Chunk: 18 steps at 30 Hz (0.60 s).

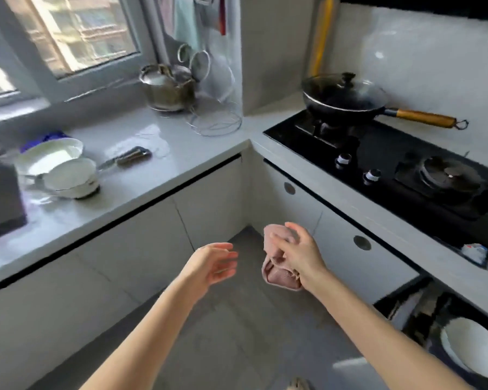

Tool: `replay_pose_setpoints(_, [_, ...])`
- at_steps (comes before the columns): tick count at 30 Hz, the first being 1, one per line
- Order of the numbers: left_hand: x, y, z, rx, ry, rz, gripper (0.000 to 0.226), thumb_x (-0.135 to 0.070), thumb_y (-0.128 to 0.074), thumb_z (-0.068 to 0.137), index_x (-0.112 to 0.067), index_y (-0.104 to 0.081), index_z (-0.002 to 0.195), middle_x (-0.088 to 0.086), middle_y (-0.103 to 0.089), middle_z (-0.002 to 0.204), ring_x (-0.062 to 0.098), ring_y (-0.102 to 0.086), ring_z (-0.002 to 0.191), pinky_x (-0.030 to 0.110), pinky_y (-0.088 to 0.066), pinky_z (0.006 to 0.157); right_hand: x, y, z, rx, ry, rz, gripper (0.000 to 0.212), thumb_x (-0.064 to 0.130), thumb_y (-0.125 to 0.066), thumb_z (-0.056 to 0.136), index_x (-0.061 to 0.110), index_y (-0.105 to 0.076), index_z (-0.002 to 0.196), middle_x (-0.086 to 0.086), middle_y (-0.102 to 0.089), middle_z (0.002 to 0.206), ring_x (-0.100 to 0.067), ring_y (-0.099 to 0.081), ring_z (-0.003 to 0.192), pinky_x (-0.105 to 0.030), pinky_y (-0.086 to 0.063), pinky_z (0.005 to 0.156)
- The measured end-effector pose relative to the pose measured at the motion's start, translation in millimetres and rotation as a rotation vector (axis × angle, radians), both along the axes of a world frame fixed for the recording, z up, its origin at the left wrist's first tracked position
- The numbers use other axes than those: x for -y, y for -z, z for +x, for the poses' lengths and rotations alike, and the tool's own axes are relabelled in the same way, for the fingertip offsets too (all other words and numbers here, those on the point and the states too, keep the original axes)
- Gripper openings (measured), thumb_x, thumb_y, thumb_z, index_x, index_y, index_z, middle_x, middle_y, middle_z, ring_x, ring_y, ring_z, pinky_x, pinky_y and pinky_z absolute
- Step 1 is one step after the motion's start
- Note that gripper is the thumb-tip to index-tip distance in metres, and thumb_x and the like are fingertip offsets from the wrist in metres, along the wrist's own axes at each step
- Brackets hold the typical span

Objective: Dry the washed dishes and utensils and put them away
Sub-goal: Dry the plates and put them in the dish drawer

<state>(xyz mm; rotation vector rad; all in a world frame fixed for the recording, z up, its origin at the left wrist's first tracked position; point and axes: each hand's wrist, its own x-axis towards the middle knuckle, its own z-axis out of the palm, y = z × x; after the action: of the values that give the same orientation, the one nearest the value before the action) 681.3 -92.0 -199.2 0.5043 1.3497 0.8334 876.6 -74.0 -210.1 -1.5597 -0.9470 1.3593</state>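
My right hand (296, 251) grips a bunched pink cloth (279, 273) in mid-air over the floor, in front of the corner cabinets. My left hand (217, 263) hovers beside it, a little to the left, with relaxed fingers and nothing in it. On the left counter lie a white plate (50, 154) and a white bowl (68, 178) stacked close together. Dark-handled utensils (130, 157) lie on the counter just right of them. In an open lower cabinet at the bottom right sits a white bowl (473, 347).
A black gas hob (392, 164) carries a lidded wok (347, 97) with a wooden handle. A steel pot (166, 85), strainers and a wire rack (214, 123) stand in the window corner. A dark box (0, 198) sits at the left edge.
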Motion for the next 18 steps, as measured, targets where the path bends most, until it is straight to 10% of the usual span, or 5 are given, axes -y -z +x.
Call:
replay_pose_setpoints(10, [21.3, -31.3, -233.2, -0.096, -0.531, 0.041, 0.016, 0.000, -0.048, 0.091, -0.006, -0.061, 0.097, 0.012, -0.065, 0.086, 0.025, -0.062, 0.076, 0.029, -0.057, 0.061, -80.2, -60.9, -252.9, -0.177, -0.552, 0.076, 0.044, 0.018, -0.072, 0.084, 0.021, -0.050, 0.121, -0.016, -0.056, 0.121, -0.024, -0.065, 0.079, -0.032, -0.059, 0.058])
replay_pose_setpoints(18, [-67.2, 4.3, -346.4, 0.042, -0.837, -0.016, 0.011, -0.009, -0.055, 0.091, 0.002, -0.055, 0.093, 0.019, -0.055, 0.089, 0.031, -0.058, 0.079, 0.036, -0.055, 0.067, -185.3, -50.0, -393.2, -0.051, -0.694, 0.221, 0.038, 0.028, -0.071, 0.085, 0.029, -0.053, 0.118, -0.009, -0.062, 0.120, -0.029, -0.063, 0.108, -0.049, -0.053, 0.091])
